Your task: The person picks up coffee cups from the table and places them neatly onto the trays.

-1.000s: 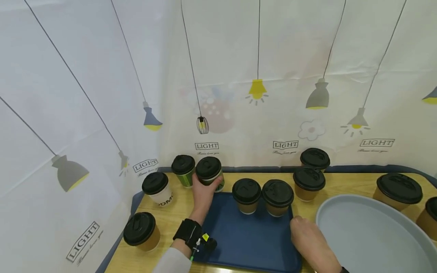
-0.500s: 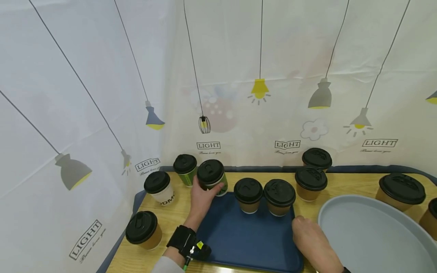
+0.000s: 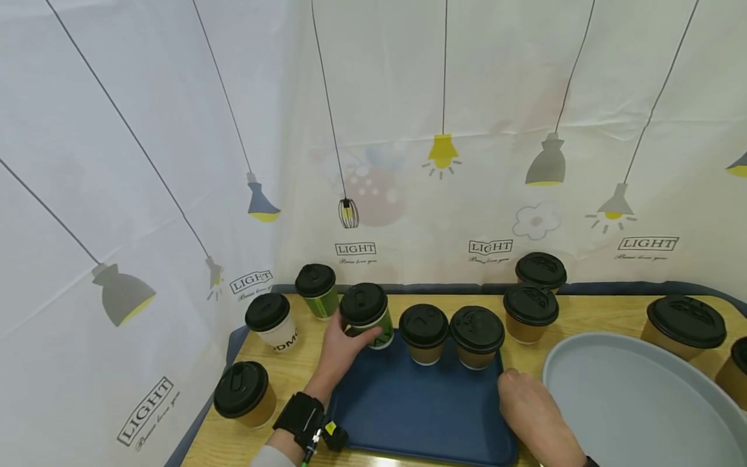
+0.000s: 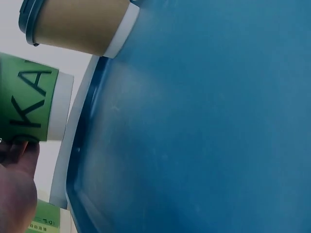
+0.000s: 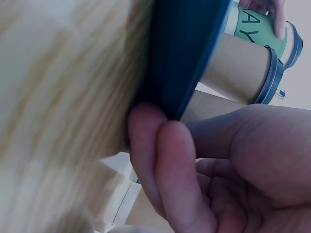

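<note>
My left hand grips a green and white paper coffee cup with a black lid, over the back left edge of a blue tray. In the left wrist view, the dark letters on that cup show, and its white base is beside the tray's rim. Two brown lidded coffee cups stand side by side at the back of the tray. My right hand pinches the tray's right edge; in the right wrist view, its fingers curl at the tray's rim.
Left of the tray stand another green cup, a white cup and a brown cup. More brown cups stand behind and right. A round grey tray lies at right on the wooden table. A printed curtain hangs behind.
My left hand has brought the green cup toward me and slightly right, from beside the other green cup to the tray's back left edge. My right hand stays at the tray's edge.
</note>
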`<state>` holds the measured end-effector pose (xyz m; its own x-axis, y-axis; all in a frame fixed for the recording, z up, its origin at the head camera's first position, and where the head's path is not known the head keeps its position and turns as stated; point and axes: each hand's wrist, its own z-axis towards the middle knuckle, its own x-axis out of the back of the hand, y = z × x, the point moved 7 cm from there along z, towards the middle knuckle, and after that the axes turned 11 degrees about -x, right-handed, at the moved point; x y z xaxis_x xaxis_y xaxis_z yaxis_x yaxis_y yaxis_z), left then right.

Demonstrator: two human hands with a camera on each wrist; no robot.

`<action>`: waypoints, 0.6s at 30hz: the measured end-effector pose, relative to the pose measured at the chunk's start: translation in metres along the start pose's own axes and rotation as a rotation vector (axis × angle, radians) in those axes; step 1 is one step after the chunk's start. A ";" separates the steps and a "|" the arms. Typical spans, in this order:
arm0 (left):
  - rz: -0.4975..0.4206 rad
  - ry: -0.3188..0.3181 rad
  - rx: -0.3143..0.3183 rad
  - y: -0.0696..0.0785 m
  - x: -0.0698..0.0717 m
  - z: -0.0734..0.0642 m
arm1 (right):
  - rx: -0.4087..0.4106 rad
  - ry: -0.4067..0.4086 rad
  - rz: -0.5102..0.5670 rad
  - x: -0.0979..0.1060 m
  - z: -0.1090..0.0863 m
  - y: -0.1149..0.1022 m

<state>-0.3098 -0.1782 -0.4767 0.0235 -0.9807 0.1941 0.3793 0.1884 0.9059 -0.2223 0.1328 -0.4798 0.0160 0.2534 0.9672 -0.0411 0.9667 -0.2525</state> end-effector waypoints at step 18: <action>0.054 -0.167 0.063 -0.009 -0.005 -0.009 | -0.028 -0.041 0.005 -0.002 0.002 0.001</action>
<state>-0.3049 -0.1755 -0.4890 -0.1135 -0.9479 0.2978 0.3227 0.2483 0.9134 -0.2246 0.1328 -0.4818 -0.0253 0.2575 0.9660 -0.0135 0.9661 -0.2579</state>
